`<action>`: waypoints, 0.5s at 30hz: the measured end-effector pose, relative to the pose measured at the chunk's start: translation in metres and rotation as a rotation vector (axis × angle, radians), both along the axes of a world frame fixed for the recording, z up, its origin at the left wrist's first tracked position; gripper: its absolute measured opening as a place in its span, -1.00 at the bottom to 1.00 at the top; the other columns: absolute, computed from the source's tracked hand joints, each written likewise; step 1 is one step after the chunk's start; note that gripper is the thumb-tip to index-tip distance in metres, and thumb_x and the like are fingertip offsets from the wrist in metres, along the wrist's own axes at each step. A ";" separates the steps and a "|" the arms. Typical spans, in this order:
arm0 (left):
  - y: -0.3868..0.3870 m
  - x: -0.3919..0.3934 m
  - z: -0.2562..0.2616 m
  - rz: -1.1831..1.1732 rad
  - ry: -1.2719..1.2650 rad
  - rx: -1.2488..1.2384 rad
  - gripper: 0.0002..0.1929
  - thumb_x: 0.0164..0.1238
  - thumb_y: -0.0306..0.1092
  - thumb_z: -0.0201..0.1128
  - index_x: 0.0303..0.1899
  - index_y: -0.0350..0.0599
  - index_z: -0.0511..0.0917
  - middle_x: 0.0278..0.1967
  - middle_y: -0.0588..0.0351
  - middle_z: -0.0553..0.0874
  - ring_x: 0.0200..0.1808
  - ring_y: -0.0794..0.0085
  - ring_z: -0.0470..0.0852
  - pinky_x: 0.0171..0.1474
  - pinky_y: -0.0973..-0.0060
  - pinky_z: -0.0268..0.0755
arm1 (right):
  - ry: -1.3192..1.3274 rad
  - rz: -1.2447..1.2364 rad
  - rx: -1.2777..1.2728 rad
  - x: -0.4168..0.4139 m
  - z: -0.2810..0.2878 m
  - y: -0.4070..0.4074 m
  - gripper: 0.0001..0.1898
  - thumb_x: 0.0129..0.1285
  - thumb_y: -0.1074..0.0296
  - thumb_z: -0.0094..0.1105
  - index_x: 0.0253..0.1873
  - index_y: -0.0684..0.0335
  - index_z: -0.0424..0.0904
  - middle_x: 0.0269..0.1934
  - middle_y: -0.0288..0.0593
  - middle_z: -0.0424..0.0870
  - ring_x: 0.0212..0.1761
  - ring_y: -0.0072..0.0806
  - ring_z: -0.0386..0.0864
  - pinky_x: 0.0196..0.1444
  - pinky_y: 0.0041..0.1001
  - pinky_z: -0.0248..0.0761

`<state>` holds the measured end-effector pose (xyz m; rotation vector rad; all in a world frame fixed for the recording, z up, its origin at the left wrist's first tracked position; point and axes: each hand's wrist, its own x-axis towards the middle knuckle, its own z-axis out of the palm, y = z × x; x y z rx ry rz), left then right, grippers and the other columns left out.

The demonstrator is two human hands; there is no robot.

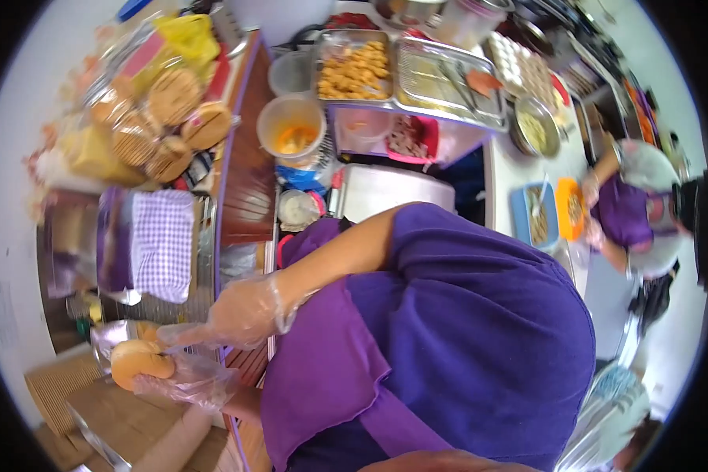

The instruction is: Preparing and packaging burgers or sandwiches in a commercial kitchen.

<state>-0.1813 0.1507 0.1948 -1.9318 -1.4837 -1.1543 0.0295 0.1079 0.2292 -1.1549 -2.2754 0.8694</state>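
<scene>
Through a clear plastic glove, my left hand [183, 380] grips a round bread bun [141, 361] from below, over the left edge of the work counter. The bun looks split, with a dark gap on its right side. My right hand [242, 315], gloved the same way, reaches in from above with its index finger extended to that gap. Whether a thin tool lies under its curled fingers cannot be told. Behind the bun, part of another bun [147, 330] shows beside a shiny wrapper [109, 339].
Bagged buns [176, 97] and a purple checked cloth [162, 245] lie along the left. Ahead are a tray of fried pieces [354, 71], a tray with tongs [448, 76] and a plastic tub [291, 127]. A gloved co-worker [625, 206] handles an orange container [569, 209].
</scene>
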 end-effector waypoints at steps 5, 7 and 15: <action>0.022 -0.044 -0.017 -0.501 -0.903 -0.225 -0.56 0.41 -0.28 0.10 0.21 -0.33 0.33 0.16 -0.25 0.42 0.09 0.13 0.50 0.25 0.33 0.34 | 0.027 0.039 0.026 0.007 -0.010 -0.012 -0.29 0.20 0.27 -0.01 0.45 -0.21 -0.02 -0.57 0.03 0.58 -0.53 0.01 0.58 -0.53 -0.10 0.42; 0.004 0.004 0.008 0.234 0.444 -0.207 -0.55 0.41 -0.25 0.11 0.18 -0.38 0.34 0.17 -0.18 0.44 0.11 0.14 0.51 0.23 0.36 0.37 | 0.024 -0.014 0.032 0.008 -0.011 -0.011 -0.34 0.20 0.27 -0.02 0.42 -0.14 0.04 -0.56 0.03 0.58 -0.54 0.00 0.58 -0.52 -0.09 0.42; 0.026 -0.053 -0.029 -0.129 -0.019 -0.060 -0.31 0.28 -0.24 0.29 0.32 -0.36 0.17 0.23 -0.21 0.36 0.20 0.08 0.43 0.26 0.37 0.32 | -0.001 0.021 0.023 0.014 0.001 -0.021 -0.29 0.18 0.33 0.00 0.45 -0.21 0.01 -0.55 0.00 0.59 -0.52 -0.04 0.61 -0.46 -0.11 0.45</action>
